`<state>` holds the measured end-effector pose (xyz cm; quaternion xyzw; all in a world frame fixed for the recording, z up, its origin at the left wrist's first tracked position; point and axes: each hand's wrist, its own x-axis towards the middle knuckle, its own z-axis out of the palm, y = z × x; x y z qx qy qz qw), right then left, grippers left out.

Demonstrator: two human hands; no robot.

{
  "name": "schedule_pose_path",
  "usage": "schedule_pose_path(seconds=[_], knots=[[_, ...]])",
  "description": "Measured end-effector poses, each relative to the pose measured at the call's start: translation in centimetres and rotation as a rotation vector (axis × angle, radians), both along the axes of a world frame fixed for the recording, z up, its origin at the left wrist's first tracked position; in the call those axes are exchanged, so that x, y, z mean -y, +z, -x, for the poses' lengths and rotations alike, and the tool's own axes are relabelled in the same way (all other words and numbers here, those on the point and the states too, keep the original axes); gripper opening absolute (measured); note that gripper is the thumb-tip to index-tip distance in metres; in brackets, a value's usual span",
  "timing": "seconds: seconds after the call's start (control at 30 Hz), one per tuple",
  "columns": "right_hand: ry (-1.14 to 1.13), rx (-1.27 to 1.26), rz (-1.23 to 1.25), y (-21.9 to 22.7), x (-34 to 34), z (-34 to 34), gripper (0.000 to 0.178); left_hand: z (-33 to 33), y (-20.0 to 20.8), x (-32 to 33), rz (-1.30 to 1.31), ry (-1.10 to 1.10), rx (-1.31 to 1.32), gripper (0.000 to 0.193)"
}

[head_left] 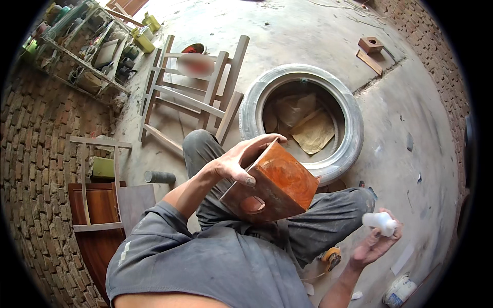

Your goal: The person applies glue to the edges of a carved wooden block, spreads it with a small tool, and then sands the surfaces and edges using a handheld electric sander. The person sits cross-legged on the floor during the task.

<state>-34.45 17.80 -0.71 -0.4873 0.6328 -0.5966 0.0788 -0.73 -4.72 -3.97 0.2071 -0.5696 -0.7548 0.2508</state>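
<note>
On my lap a wooden box [285, 179] rests tilted, its upper face glossy orange-brown and its near side duller, with a round hole [252, 205] in it. My left hand [241, 159] grips the box by its left edge, thumb on the near side and fingers over the top. Out to the right, above the floor, my right hand [377, 244] is closed around a small white plastic bottle [379, 222], held sideways with its wider end toward the left. The hand and the bottle are well apart from the box.
A grey-dusted tyre [354, 120] lies ahead with sandpaper-like sheets [313, 132] inside. Wooden frames [210, 92] stand ahead to the left. A yellow power tool [331, 256] sits by my right leg, a white tub [400, 290] beyond it. Another holed wooden block [371, 44] lies far right.
</note>
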Motion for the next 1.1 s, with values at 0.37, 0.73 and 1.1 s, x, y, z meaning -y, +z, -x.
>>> schedule_pose_path(seconds=[0.37,0.73,1.1], knots=[[-0.460,0.000,-0.144,-9.1,-4.9,8.5,0.044,0.6,-1.1,1.1,-0.034,-0.052,-0.008,0.132],[-0.546,0.376,-0.386,-24.7,-8.8,9.8,0.044,2.4,-0.9,1.2,-0.081,-0.038,0.048,0.123],[-0.403,0.524,-0.411,-26.3,-9.2,9.0,0.045,5.6,-3.7,2.8,-0.156,0.043,0.326,0.121]])
